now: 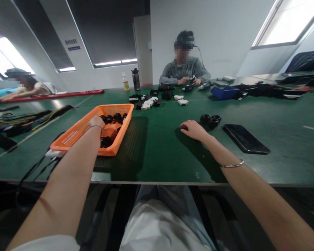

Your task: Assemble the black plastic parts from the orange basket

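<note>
My left hand (96, 122) reaches down into an orange plastic basket (80, 122), beside several black round parts (109, 119). Its fingers are mostly hidden, so I cannot tell whether they grip a part. On the green table, my right hand (193, 129) rests palm down with curled fingers. Something small and dark shows at its fingertips, too little to name. Just beyond this hand sits a small cluster of black round parts (213, 122), close to the knuckles. More black parts (106, 142) lie in the near end of the basket.
A black phone (246, 138) lies right of my right hand. Black and white pieces (149, 102) are heaped farther back, near a dark bottle (136, 79) and a blue bin (225, 92). Cable bundles (28, 120) lie left. A co-worker (184, 66) sits opposite, another far left.
</note>
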